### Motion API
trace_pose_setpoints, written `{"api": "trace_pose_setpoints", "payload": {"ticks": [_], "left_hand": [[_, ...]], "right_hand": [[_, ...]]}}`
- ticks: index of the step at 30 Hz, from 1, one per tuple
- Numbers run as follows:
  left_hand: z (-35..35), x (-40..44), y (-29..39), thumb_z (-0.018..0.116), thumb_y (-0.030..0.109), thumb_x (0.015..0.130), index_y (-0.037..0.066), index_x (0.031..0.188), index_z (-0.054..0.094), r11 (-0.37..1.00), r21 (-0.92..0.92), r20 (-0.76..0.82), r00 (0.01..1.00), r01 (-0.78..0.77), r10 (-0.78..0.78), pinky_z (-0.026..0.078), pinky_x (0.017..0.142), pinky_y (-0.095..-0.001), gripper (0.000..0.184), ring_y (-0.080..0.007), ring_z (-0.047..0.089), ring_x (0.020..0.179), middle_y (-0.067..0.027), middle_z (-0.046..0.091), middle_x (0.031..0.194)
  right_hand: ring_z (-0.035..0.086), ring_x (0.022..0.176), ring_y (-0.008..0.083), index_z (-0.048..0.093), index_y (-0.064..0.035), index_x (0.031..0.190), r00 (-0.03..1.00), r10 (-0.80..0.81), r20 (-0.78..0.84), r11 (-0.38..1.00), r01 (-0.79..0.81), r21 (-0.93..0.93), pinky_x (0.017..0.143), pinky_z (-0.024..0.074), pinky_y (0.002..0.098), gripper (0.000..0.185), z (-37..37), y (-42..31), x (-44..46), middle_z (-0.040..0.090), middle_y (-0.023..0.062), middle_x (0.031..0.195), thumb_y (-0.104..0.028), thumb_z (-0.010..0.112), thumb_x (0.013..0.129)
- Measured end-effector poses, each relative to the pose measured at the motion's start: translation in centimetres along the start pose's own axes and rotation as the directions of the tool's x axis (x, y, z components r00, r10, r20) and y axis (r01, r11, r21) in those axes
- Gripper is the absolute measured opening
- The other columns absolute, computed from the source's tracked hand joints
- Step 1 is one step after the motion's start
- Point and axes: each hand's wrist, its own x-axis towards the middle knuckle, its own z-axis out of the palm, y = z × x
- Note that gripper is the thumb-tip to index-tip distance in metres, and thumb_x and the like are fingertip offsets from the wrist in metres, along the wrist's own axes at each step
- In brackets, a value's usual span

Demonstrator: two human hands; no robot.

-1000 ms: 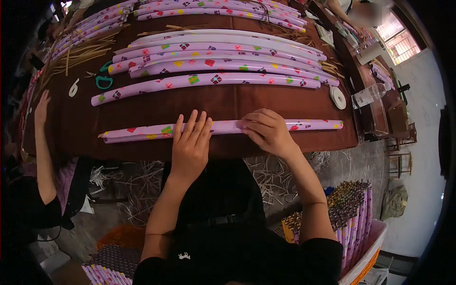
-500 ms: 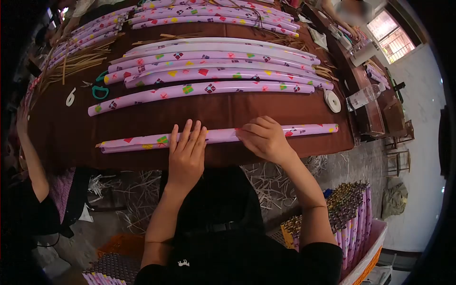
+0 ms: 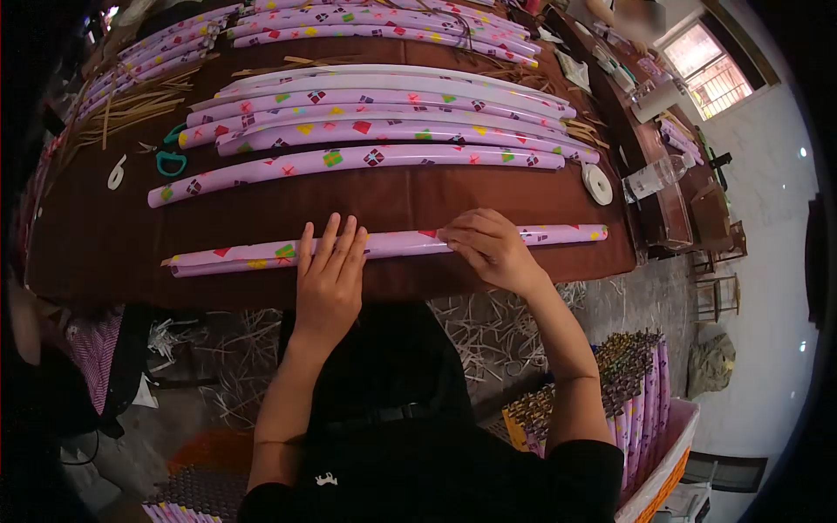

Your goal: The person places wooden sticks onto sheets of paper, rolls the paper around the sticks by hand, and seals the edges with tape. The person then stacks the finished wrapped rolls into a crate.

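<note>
The left hand (image 3: pixel 330 283) lies palm down on a patterned pink roll (image 3: pixel 397 245), its fingers long and a little apart, pointing away from the body; it presses on the roll and does not close around it. The right hand (image 3: pixel 490 248) is bent at the knuckles, its back facing up, with thumb and fingertips near each other at the roll, to the right of the left hand; whether they pinch the paper, I cannot tell. Both forearms reach forward from the black sleeves. One roll is under the hands, and it is placed near the front edge of the brown table (image 3: pixel 514 196). Beyond it, one separate roll (image 3: pixel 410 156) lies in front of a group of rolls (image 3: pixel 384 112), which overlap too much for an exact count. I count two white tape coils (image 3: pixel 591 185), one at each side, one pair of green-handled scissors (image 3: pixel 159 162) and one clear bottle (image 3: pixel 654 179). The handled roll has its long axis from left to right across the table, its right end slightly farther away than the left.
</note>
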Motion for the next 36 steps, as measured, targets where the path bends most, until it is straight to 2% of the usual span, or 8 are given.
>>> {"api": "trace_pose_setpoints", "payload": {"ticks": [15, 18, 20, 21, 23, 24, 29, 36], "left_hand": [[0.0, 0.2, 0.1, 0.061, 0.007, 0.091, -0.003, 0.123, 0.063, 1.000, 0.006, -0.037, 0.999, -0.007, 0.008, 0.032, 0.114, -0.0538, 0.033, -0.0306, 0.050, 0.132, -0.0153, 0.062, 0.131], [0.0, 0.1, 0.0, 0.061, 0.007, 0.091, -0.003, 0.123, 0.063, 1.000, 0.007, -0.032, 0.999, -0.009, 0.009, 0.031, 0.114, -0.0538, 0.033, -0.0304, 0.050, 0.132, -0.0156, 0.062, 0.131], [0.0, 0.1, 0.0, 0.061, 0.007, 0.092, -0.003, 0.123, 0.063, 1.000, 0.007, -0.026, 1.000, -0.009, 0.009, 0.031, 0.114, -0.0538, 0.033, -0.0303, 0.050, 0.132, -0.0157, 0.062, 0.131], [0.0, 0.1, 0.0, 0.061, 0.008, 0.092, -0.003, 0.123, 0.063, 1.000, 0.006, -0.027, 1.000, -0.008, 0.008, 0.031, 0.115, -0.0539, 0.033, -0.0301, 0.050, 0.132, -0.0154, 0.062, 0.131], [0.0, -0.1, 0.0, 0.061, 0.008, 0.092, -0.003, 0.122, 0.063, 1.000, 0.003, -0.020, 1.000, -0.006, 0.006, 0.030, 0.115, -0.0539, 0.033, -0.0298, 0.050, 0.132, -0.0152, 0.061, 0.131], [0.1, -0.1, -0.1, 0.061, 0.010, 0.092, -0.004, 0.124, 0.062, 1.000, 0.008, -0.025, 1.000, -0.013, 0.014, 0.030, 0.115, -0.0531, 0.034, -0.0296, 0.050, 0.132, -0.0160, 0.060, 0.132], [0.0, 0.1, 0.6, 0.059, 0.016, 0.095, -0.005, 0.131, 0.056, 0.988, -0.129, -0.055, 0.994, 0.089, -0.097, 0.032, 0.113, -0.0496, 0.041, -0.0290, 0.051, 0.131, -0.0195, 0.057, 0.136], [1.6, 0.8, 0.7, 0.060, 0.023, 0.096, -0.005, 0.130, 0.057, 0.985, 0.092, -0.085, 0.986, 0.149, -0.142, 0.034, 0.110, -0.0478, 0.044, -0.0281, 0.054, 0.126, -0.0196, 0.056, 0.137]], "right_hand": [[0.063, 0.088, 0.0214, 0.069, -0.0033, 0.092, 0.977, -0.213, 0.000, 0.924, 0.202, -0.325, 0.078, 0.0522, 0.0360, 0.020, 0.7, -0.7, 0.5, 0.064, 0.0058, 0.097, -0.007, 0.076, 0.074], [0.065, 0.093, 0.0242, 0.068, -0.0030, 0.103, 0.984, -0.176, 0.006, 0.936, 0.169, -0.310, 0.081, 0.0531, 0.0377, 0.028, 1.2, -0.8, 0.0, 0.066, 0.0074, 0.105, -0.007, 0.075, 0.076], [0.060, 0.115, 0.0294, 0.058, -0.0026, 0.128, 1.000, -0.007, 0.008, 0.983, 0.008, -0.186, 0.097, 0.0478, 0.0438, 0.054, 1.4, -1.6, 0.1, 0.060, 0.0127, 0.129, -0.013, 0.073, 0.078], [0.060, 0.115, 0.0294, 0.058, -0.0026, 0.128, 1.000, -0.007, 0.008, 0.983, 0.009, -0.182, 0.097, 0.0478, 0.0438, 0.054, 1.5, -2.2, 0.2, 0.060, 0.0127, 0.129, -0.013, 0.073, 0.078], [0.045, 0.136, 0.0310, 0.042, -0.0046, 0.145, 0.972, 0.129, 0.197, 0.948, -0.063, -0.312, 0.113, 0.0336, 0.0473, 0.073, 1.7, -3.4, 0.1, 0.044, 0.0155, 0.150, -0.026, 0.072, 0.082], [0.032, 0.144, 0.0312, 0.036, -0.0066, 0.149, 0.957, 0.169, 0.234, 0.921, -0.069, -0.383, 0.118, 0.0215, 0.0491, 0.083, 2.2, -3.3, -0.4, 0.032, 0.0169, 0.157, -0.047, 0.067, 0.084], [0.026, 0.146, 0.0356, 0.037, -0.0088, 0.149, 0.961, 0.211, 0.181, 0.877, -0.105, -0.468, 0.118, 0.0173, 0.0542, 0.097, 3.1, -4.5, -0.8, 0.028, 0.0204, 0.157, -0.070, 0.059, 0.077], [0.028, 0.147, 0.0287, 0.040, -0.0041, 0.147, 0.972, 0.230, 0.055, 0.907, -0.193, -0.375, 0.117, 0.0138, 0.0598, 0.105, 8.1, -7.8, 1.1, 0.035, 0.0131, 0.156, -0.080, 0.049, 0.074]]}}
